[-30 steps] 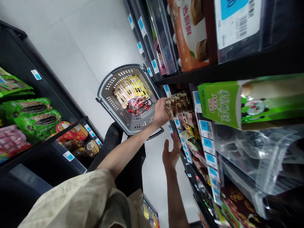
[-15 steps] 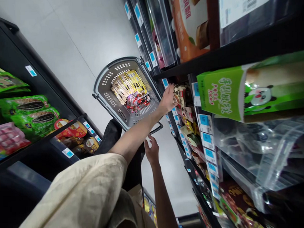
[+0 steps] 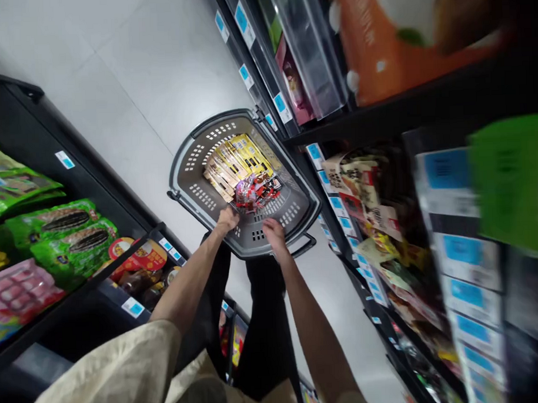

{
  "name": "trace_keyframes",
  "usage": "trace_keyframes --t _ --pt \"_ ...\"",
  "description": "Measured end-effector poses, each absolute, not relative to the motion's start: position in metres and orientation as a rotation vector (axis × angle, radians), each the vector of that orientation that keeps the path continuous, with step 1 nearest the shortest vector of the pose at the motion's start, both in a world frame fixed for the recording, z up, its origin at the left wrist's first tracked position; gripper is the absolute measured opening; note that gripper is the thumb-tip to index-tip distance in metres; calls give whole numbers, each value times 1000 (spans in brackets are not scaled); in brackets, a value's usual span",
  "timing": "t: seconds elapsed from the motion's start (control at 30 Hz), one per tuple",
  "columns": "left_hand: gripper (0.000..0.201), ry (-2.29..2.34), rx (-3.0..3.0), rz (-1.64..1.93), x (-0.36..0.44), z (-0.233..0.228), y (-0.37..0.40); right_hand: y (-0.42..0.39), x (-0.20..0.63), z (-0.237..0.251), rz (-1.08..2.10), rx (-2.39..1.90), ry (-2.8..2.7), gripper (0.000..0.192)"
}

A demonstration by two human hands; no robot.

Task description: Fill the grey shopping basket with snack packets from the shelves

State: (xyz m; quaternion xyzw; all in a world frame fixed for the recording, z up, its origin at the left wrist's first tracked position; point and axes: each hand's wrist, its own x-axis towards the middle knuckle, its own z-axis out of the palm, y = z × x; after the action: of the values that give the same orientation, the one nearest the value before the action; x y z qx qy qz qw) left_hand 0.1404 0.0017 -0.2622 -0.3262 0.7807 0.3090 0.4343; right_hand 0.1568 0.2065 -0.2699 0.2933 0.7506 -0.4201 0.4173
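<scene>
A grey plastic shopping basket [image 3: 188, 139] stands on the floor in front of my legs. Inside it, yellow and cream flat packets [image 3: 238, 158] lie in a row, beside a small pile of red and dark wrapped snacks [image 3: 255, 193]. My left hand [image 3: 228, 219] is inside the basket's near left side, close to the cream packets, with its fingers drawn together; anything in them is too small to make out. Over the near wall reaches my right hand [image 3: 274, 233], its fingers curled together; what they hold, if anything, is hidden.
On the right, a shelf holds hanging snack packets [image 3: 360, 178] with blue-and-white price tags [image 3: 462, 250] along its edge. An orange box [image 3: 392, 62] sits above. The left shelf carries green seed bags [image 3: 71, 232] and red-lidded tubs [image 3: 141, 253]. Pale floor [image 3: 136, 71] runs between.
My left hand has come away from the packets on the right shelf and down into the basket. My right hand has moved up over the basket's near wall, its fingers now curled.
</scene>
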Motion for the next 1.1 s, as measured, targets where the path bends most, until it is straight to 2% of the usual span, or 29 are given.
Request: trace_keyframes --t 0.1,0.27,0.37,0.47,0.63,0.77,0.83,1.0,1.1 --pt "43 1892 -845 640 123 -314 14 178 160 -338 -948 733 1910 38" --pt "70 1974 -867 552 116 -391 35 138 171 -433 -817 771 1983 48" --pt "70 2034 -847 493 123 -414 40 124 175 -468 -759 825 2056 41" --pt "59 2064 -838 507 128 -418 37 122 182 -476 -705 849 2071 37" --pt "38 2107 -806 521 120 -393 28 129 184 -447 -679 850 2085 50" --pt "32 2234 -756 494 106 -376 31 144 160 -436 -588 1103 2168 41" --pt "35 2229 -735 472 97 -381 36 151 141 -445 -556 1127 2178 43" --pt "58 2138 -614 401 82 -412 47 164 105 -478 -525 1167 2123 46" --pt "56 2106 -528 425 85 -416 42 171 100 -482 -534 1164 2077 43"
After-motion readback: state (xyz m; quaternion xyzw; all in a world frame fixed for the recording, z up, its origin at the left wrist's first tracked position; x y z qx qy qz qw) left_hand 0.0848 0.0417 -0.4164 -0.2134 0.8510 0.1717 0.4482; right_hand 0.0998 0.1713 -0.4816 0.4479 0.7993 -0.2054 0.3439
